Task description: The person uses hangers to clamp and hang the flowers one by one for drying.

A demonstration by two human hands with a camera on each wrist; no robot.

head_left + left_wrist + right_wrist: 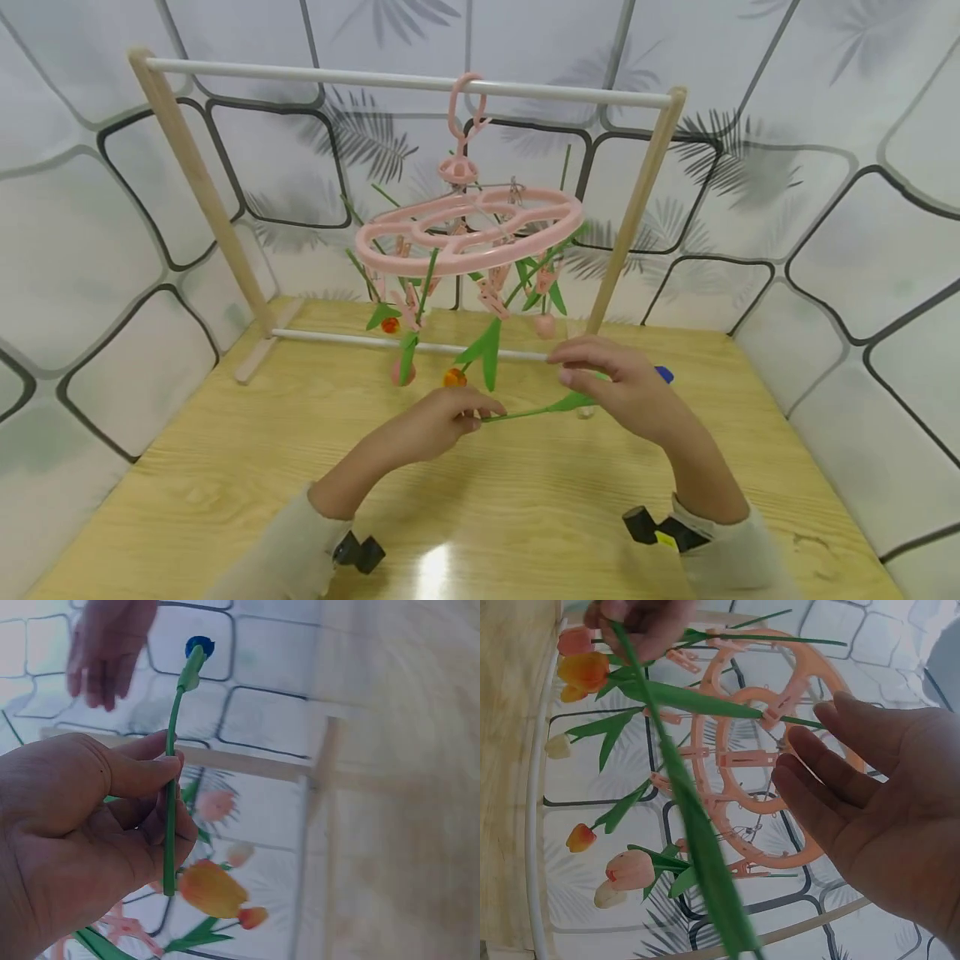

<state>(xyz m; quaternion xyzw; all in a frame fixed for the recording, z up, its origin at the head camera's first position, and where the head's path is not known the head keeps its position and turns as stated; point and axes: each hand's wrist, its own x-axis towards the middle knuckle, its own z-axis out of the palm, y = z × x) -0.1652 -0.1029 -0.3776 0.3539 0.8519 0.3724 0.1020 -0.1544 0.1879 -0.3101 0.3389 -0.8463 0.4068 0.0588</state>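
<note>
Between thumb and fingers, my left hand (pixel 438 423) pinches the green stem (pixel 171 817) of an artificial flower with a blue head (pixel 199 648). The stem points to the right in the head view, and its leaf (pixel 572 401) lies partly behind my right hand (pixel 630 390). In the right wrist view that hand has its fingers extended, apart from the flower, and holds nothing. A pink oval clip hanger (pixel 468 258) hangs above both hands. Several artificial tulips, among them an orange one (pixel 585 672) and a pink one (pixel 630 870), dangle head down from its clips (pixel 748 759).
The hanger's hook (pixel 454 112) sits over the white top bar (pixel 360 77) of a rack with wooden side posts (pixel 637 208). A lower white bar (pixel 337 338) runs behind the hands. The rack stands on a wood-grain table (pixel 225 467), with patterned walls (pixel 847 250) around it.
</note>
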